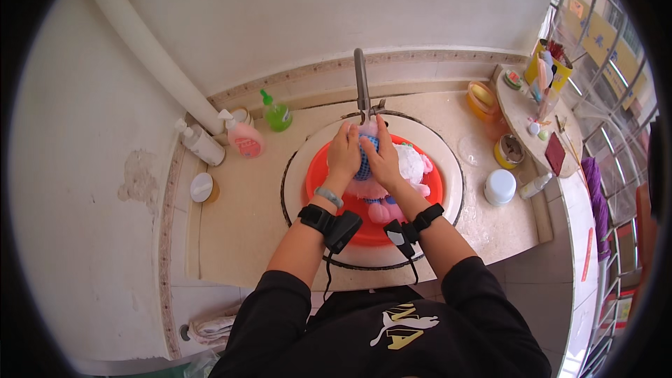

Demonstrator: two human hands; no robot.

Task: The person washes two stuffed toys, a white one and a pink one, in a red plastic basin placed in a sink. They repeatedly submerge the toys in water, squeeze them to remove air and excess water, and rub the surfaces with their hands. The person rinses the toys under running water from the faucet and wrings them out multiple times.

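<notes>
A pink and white plush toy (410, 164) with blue checked fabric lies over a red plastic basin (315, 178), which stands in the oval washbasin (451, 178). My left hand (344, 153) and my right hand (383, 160) press in from either side on the toy's blue checked part, just below the tap (361, 79). Part of the toy is hidden behind my palms and right forearm. Whether water runs from the spout I cannot tell. Both wrists carry black strapped devices, and a bangle (329, 197) circles the left one.
Left on the counter are a green pump bottle (278, 116), a pink pump bottle (244, 137), a white pump bottle (202, 144) and a lidded jar (203, 188). On the right are an orange soap dish (481, 101), an open tin (508, 151), a white jar (499, 187) and a small bottle (535, 186).
</notes>
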